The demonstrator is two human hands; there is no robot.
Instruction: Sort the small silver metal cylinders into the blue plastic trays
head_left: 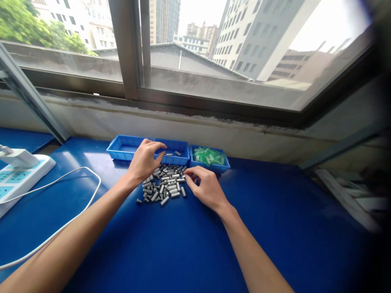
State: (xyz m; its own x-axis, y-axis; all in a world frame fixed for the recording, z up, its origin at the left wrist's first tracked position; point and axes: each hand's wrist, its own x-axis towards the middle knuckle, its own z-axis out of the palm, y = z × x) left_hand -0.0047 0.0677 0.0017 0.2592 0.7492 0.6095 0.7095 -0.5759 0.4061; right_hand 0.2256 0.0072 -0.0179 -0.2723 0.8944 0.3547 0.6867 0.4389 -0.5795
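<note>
A loose pile of short grey metal pieces [165, 189], shaped like small rods, lies on the blue tabletop. My left hand [145, 160] is over the front edge of the middle blue bin [179, 147], thumb and forefinger apart with nothing visible between them. Two small metal pieces [177, 153] lie inside that bin. At the right side of the pile, my right hand [207, 187] has its thumb and forefinger tips close together in a pinch; whatever is between them is too small to make out.
To the left is another blue bin [122, 154]; the right one [224, 162] holds green packets [207, 155]. A white power strip [18, 177] with a plug sits at far left, its white cable [97, 181] looping over the table [171, 244]. Behind are a wall and window.
</note>
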